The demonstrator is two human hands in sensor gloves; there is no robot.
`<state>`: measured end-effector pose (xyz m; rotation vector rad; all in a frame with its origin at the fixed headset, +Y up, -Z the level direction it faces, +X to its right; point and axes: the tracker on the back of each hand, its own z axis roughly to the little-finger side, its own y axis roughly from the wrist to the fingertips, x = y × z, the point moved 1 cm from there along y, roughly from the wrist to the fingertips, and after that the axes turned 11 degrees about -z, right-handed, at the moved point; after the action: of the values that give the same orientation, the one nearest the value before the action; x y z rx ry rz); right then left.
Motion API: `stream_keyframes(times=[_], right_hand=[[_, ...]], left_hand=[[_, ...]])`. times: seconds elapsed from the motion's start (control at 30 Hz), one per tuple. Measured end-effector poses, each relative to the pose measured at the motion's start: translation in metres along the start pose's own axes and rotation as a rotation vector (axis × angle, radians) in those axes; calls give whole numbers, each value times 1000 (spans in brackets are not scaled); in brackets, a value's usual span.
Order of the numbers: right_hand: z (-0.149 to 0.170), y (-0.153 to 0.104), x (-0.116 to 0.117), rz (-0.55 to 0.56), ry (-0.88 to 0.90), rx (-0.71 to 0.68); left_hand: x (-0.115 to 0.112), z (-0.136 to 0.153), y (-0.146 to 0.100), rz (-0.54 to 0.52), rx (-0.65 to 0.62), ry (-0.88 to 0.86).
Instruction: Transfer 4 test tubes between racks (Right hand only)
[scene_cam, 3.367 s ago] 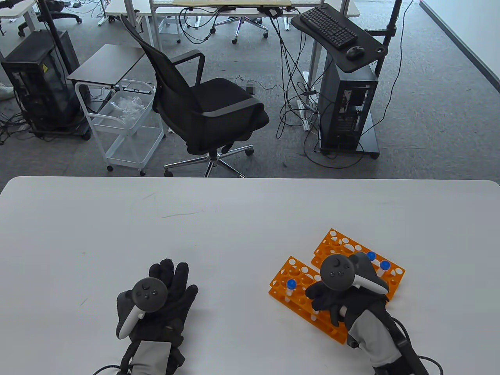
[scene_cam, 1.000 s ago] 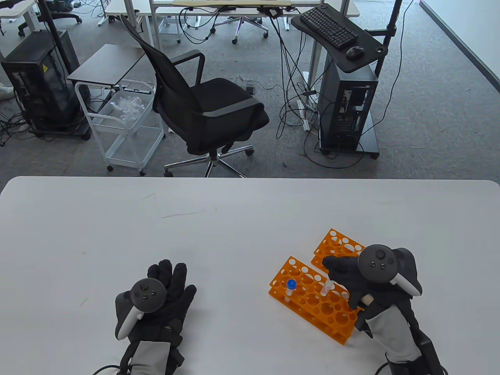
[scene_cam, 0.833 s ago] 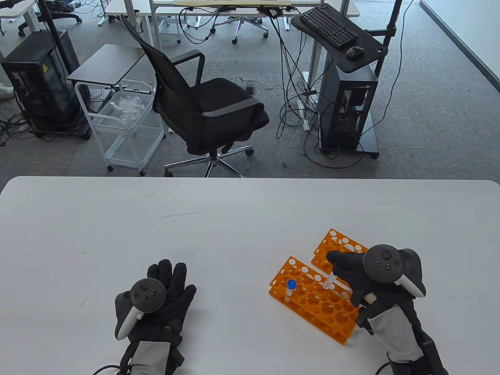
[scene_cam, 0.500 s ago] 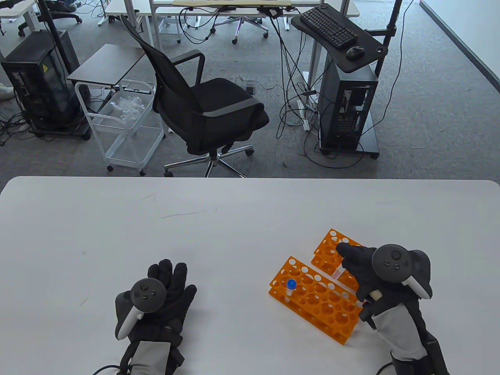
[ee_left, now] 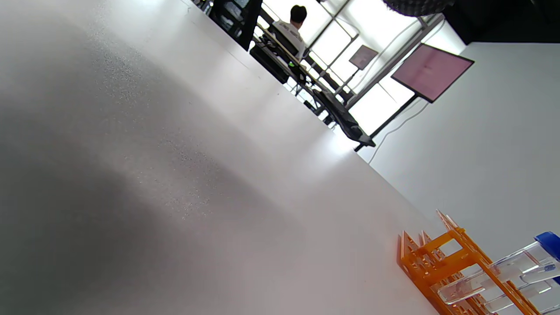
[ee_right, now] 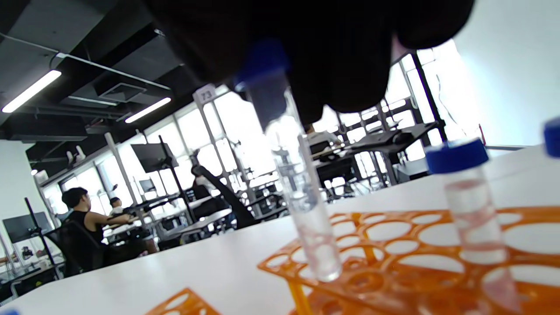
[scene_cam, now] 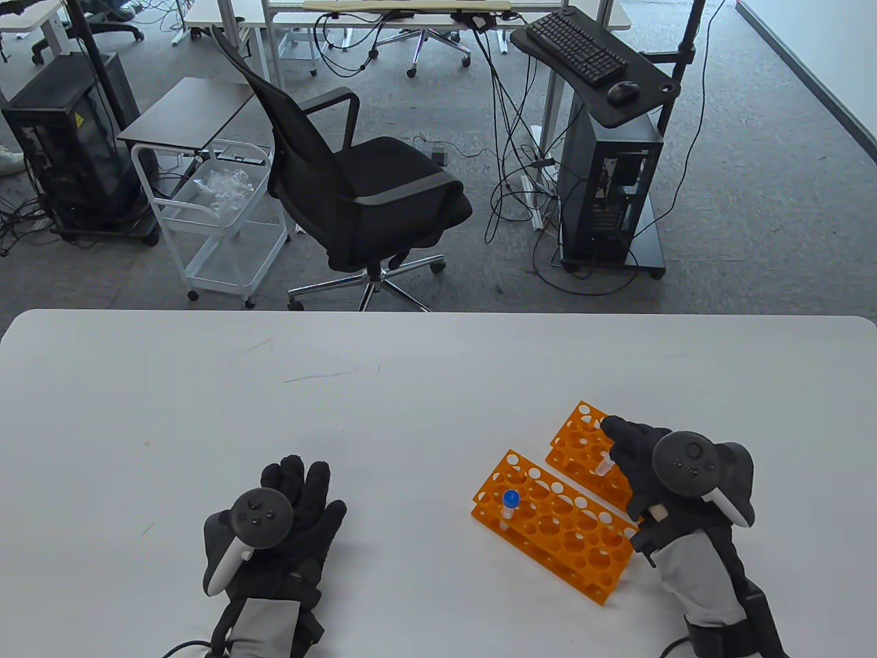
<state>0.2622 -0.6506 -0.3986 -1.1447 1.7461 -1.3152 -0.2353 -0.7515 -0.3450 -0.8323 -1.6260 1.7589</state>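
Two orange racks lie side by side at the table's right. The near rack holds one blue-capped tube. My right hand pinches a clear test tube by its top over the far rack. In the right wrist view my fingers hold this blue-capped tube tilted, its tip just above a hole of the far rack. Another capped tube stands in that rack to its right. My left hand rests flat on the table, empty.
The left wrist view shows the bare white table and the near rack's end with its tube. Beyond the table's far edge stand an office chair and a white cart.
My right hand has carried the tube from over the near rack away and to the right, to over the far rack. The left hand has not moved.
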Motion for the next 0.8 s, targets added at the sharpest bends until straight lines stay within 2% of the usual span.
stream_keyframes(times=[0.8], right_hand=[[5, 9, 19, -15, -89, 31]], left_hand=[[0, -1, 0, -3, -11, -9]])
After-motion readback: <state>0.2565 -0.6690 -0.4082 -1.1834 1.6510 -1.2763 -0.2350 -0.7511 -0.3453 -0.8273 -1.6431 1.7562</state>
